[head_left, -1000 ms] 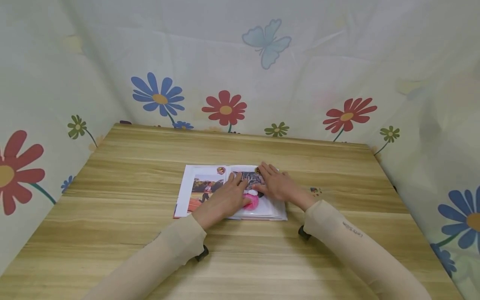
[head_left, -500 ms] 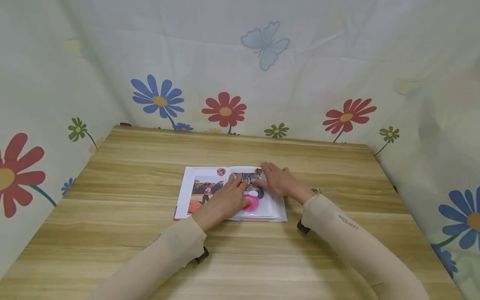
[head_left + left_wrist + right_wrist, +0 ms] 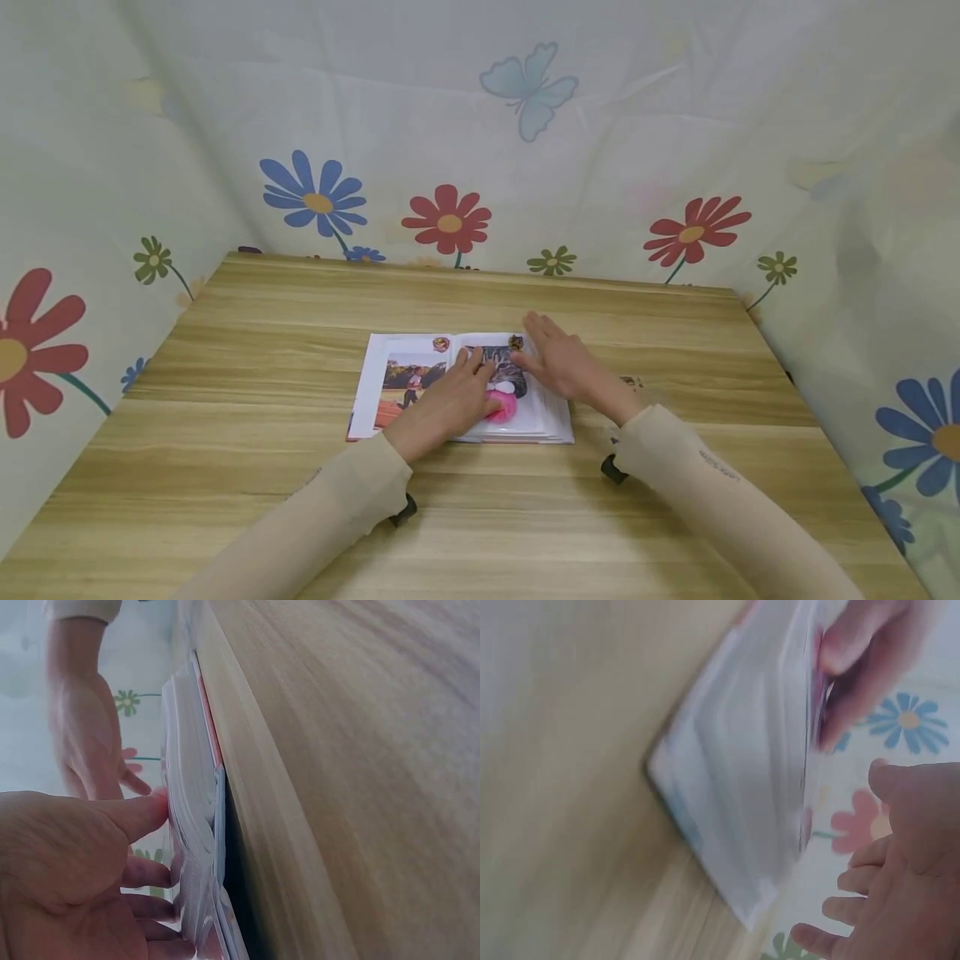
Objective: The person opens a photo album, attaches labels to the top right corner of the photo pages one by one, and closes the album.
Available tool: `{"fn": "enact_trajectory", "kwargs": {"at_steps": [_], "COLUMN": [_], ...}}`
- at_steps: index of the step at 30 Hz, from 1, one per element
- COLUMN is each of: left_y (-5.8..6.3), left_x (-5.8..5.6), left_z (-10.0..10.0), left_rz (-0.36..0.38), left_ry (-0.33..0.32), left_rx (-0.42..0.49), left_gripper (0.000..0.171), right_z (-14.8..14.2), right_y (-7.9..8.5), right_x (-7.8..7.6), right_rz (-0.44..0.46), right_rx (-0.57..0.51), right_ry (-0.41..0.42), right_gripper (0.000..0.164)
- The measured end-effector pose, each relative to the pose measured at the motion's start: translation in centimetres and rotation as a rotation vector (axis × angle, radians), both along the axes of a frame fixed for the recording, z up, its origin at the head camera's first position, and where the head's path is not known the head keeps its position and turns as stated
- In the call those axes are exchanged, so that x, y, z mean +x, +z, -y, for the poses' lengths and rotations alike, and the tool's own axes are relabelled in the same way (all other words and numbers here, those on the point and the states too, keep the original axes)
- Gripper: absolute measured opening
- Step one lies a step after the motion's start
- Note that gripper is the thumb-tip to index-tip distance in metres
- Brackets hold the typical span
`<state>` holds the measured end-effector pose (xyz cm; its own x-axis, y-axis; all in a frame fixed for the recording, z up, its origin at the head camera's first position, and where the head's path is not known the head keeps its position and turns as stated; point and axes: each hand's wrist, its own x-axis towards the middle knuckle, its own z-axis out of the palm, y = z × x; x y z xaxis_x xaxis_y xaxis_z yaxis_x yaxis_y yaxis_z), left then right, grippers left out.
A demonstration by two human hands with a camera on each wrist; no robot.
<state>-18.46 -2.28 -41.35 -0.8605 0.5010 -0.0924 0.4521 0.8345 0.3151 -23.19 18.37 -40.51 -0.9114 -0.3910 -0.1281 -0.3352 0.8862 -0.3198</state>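
An open photo album (image 3: 363,400) lies on the table, thick with pages in clear sleeves. Its left page has a photo (image 3: 401,383) of a running figure and a small round sticker (image 3: 441,343). On the right page is a photo of a striped animal with a pink patch, plus a small dark-and-gold sticker (image 3: 516,342) at the top. My left hand (image 3: 453,396) rests its fingers and thumb on that page, partly covering the photo. Fingers straight, my right hand (image 3: 564,364) hovers over the page's right edge; in the right wrist view a gap separates the hand (image 3: 915,855) from the album (image 3: 735,750).
Under my right wrist lies a clear sheet with small coloured stickers (image 3: 632,382), partly hidden by the sleeve. A wood-grain table (image 3: 300,308) surrounds the album. White flower-print curtains (image 3: 600,167) enclose the table at the back and both sides.
My right hand has lifted off the right page's top corner and drawn slightly right, uncovering the dark-and-gold sticker. The left hand stays in place.
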Motion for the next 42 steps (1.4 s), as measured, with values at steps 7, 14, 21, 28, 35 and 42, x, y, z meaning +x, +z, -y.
{"fn": "enact_trajectory", "kwargs": {"at_steps": [7,14,21,28,35,42], "left_y": [0.1,0.0,-0.1,0.2,0.2,0.2], "left_x": [0.1,0.0,-0.1,0.1,0.1,0.1], "left_z": [0.0,0.1,0.3,0.1,0.0,0.1], "left_rz": [-0.014,-0.019,0.008,-0.002,0.005,-0.017], "left_ry": [-0.007,-0.003,0.000,-0.014,-0.013,-0.024], "left_rx": [-0.001,0.013,0.034,0.023,-0.001,0.014], "left_gripper": [0.068,0.067,0.068,0.068,0.069,0.068], "right_z": [1.3,1.6,1.9,1.8,1.7,1.5], "right_y": [-0.9,-1.6,-1.2,-1.1,-0.8,-0.7], "right_x": [2.0,2.3,2.0,1.4,0.6,0.0], "right_rz": [-0.018,0.007,0.002,0.002,0.055,0.070], "right_rx": [0.111,0.159,0.194,0.244,0.272,0.238], "right_ry": [0.052,0.063,0.069,0.062,0.050,0.043], "right_gripper": [0.079,0.081,0.083,0.087,0.094,0.097]}}
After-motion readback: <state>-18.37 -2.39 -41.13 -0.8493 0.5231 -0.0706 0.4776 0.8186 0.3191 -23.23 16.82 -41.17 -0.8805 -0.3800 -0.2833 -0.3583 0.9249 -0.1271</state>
